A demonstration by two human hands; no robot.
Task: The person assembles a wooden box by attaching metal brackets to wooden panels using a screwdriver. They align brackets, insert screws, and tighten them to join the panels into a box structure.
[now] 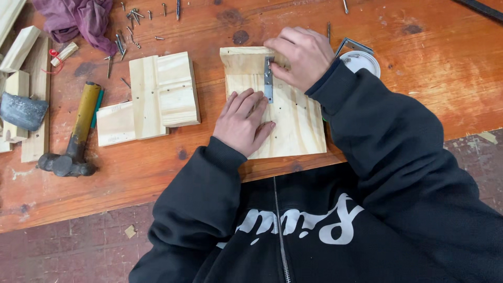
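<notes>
Two pine boards (pixel 277 112) lie joined on the tabletop (pixel 419 94), a small metal hinge plate (pixel 269 78) laid across their seam; no screw shows in it yet. Right hand (pixel 299 55) curls over the plate's top, fingers pinching its edge. Left hand (pixel 243 120) lies flat, fingers together, pressing the board. Nearby lie another wooden assembly (pixel 157 97), a hammer (pixel 76 139) and loose screws (pixel 128 26).
</notes>
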